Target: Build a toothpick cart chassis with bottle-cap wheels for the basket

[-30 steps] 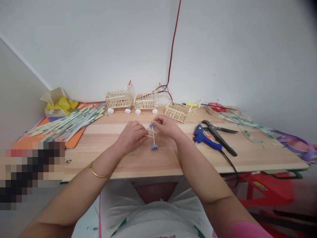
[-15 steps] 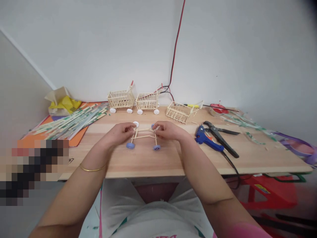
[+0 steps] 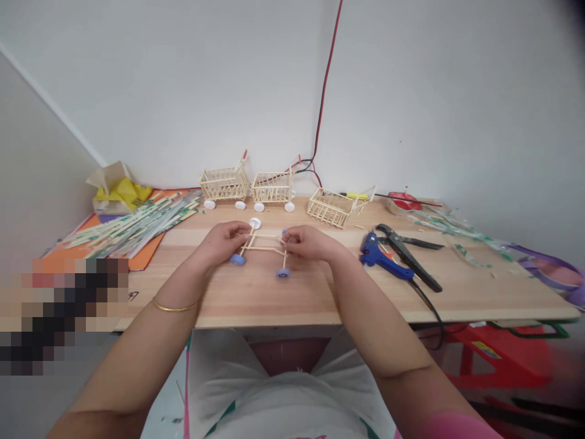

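Between my hands is a small wheeled frame (image 3: 265,248) of thin wooden sticks with bottle-cap-like wheels. A white wheel (image 3: 255,224) shows at its far left, and blue wheels (image 3: 283,274) sit at the near corners; the far right wheel is mostly behind my fingers. My left hand (image 3: 227,241) pinches the left axle stick. On the other side, my right hand (image 3: 307,242) is closed on the right axle stick.
Two stick-built carts (image 3: 225,185) with white wheels and a wheelless stick basket (image 3: 331,207) stand near the wall. To the right lie a blue glue gun (image 3: 384,259) and black-handled cutters (image 3: 409,256). Wrapped sticks (image 3: 132,225) are piled left.
The frame has turned and tilted slightly in my hands: its left end has shifted, the near right wheel has moved left, and the white wheel shows more. Both hands keep their grip.
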### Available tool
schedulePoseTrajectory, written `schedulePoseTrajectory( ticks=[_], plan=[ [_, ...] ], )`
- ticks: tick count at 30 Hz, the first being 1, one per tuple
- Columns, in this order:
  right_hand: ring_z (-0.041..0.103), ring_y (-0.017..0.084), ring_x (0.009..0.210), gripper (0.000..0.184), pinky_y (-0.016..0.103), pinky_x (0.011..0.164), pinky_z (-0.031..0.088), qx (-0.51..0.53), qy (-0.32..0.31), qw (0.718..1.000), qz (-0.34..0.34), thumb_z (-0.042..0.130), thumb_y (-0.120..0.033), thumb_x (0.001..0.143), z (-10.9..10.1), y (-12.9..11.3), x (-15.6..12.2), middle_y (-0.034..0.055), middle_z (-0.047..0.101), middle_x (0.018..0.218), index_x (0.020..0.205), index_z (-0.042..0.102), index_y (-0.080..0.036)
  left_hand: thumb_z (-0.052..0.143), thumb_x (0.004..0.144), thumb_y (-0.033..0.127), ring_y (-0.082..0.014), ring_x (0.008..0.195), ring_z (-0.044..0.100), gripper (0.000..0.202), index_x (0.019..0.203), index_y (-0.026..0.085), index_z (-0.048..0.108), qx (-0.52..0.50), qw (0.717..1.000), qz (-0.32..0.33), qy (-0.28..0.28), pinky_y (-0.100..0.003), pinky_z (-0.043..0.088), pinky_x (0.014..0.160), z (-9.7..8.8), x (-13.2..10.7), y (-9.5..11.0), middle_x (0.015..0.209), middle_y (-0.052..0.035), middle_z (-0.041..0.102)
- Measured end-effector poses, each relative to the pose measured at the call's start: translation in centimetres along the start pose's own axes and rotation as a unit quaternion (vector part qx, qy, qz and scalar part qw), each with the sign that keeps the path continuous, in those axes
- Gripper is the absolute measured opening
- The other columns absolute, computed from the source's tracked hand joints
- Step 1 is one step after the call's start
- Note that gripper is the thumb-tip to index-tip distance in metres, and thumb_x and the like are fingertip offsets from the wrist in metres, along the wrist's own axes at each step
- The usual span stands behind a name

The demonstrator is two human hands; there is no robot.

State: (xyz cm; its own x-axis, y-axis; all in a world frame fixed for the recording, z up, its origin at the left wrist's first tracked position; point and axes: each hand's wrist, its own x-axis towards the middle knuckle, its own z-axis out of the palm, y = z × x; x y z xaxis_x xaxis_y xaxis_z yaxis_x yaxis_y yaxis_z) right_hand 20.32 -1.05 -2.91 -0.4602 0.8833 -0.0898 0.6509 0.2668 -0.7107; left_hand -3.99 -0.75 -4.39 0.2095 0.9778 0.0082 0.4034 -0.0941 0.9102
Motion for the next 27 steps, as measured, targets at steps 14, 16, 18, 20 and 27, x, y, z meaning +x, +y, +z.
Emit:
schedulePoseTrajectory(
  ticks=[14,16,18,20,27],
  plan=[
    [0.049,0.009,0.054,0.011,0.02,0.053,0.034,0.002,-0.012,1.0,-0.003,0.058,-0.024,0.08,0.0,-0.46,-0.23,-0.0006,0.064,0.065,0.081,0.065,-0.015,0.063,0.071,0.045,-0.011,0.052,0.048,0.041,0.097,0.013,0.068,0.035,0.999,0.008,-0.007,-0.022,0.04,0.048,-0.08,0.02,0.07,0.063,0.0008,0.058],
    [0.049,0.009,0.054,0.012,0.02,0.054,0.035,-0.001,-0.014,1.0,0.006,0.06,-0.024,0.08,-0.05,-0.56,-0.31,-0.001,0.063,0.064,0.084,0.066,-0.015,0.062,0.072,0.046,-0.0113,0.052,0.048,0.041,0.096,0.013,0.069,0.056,0.998,0.015,-0.01,-0.022,0.04,0.048,-0.14,0.06,0.05,0.064,0.0003,0.059],
    [0.049,0.009,0.053,0.013,0.02,0.054,0.035,0.001,-0.012,1.0,0.015,0.061,-0.024,0.079,-0.15,-0.69,-0.41,-0.0015,0.062,0.062,0.087,0.066,-0.016,0.061,0.073,0.046,-0.0114,0.052,0.048,0.041,0.095,0.013,0.069,0.07,0.997,0.023,-0.007,-0.021,0.039,0.048,-0.22,0.08,0.06,0.064,-0.0002,0.059],
    [0.048,0.009,0.053,0.013,0.02,0.054,0.034,0.0,0.007,1.0,0.018,0.061,-0.023,0.078,-0.27,-0.8,-0.47,-0.0023,0.06,0.06,0.086,0.066,-0.016,0.06,0.073,0.046,-0.0115,0.052,0.048,0.04,0.094,0.013,0.069,0.08,0.996,0.026,-0.002,-0.022,0.04,0.048,-0.26,0.02,0.15,0.063,-0.0005,0.06],
    [0.048,0.009,0.056,0.01,0.02,0.055,0.036,0.062,0.111,0.991,-0.026,0.062,-0.023,0.072,0.15,-0.65,0.1,-0.0029,0.057,0.062,0.078,0.064,-0.015,0.061,0.073,0.046,-0.0146,0.055,0.053,0.041,0.097,0.015,0.07,0.069,0.997,0.027,0.013,-0.025,0.047,0.054,-0.1,-0.4,0.71,0.061,-0.0007,0.062]
  ],
)
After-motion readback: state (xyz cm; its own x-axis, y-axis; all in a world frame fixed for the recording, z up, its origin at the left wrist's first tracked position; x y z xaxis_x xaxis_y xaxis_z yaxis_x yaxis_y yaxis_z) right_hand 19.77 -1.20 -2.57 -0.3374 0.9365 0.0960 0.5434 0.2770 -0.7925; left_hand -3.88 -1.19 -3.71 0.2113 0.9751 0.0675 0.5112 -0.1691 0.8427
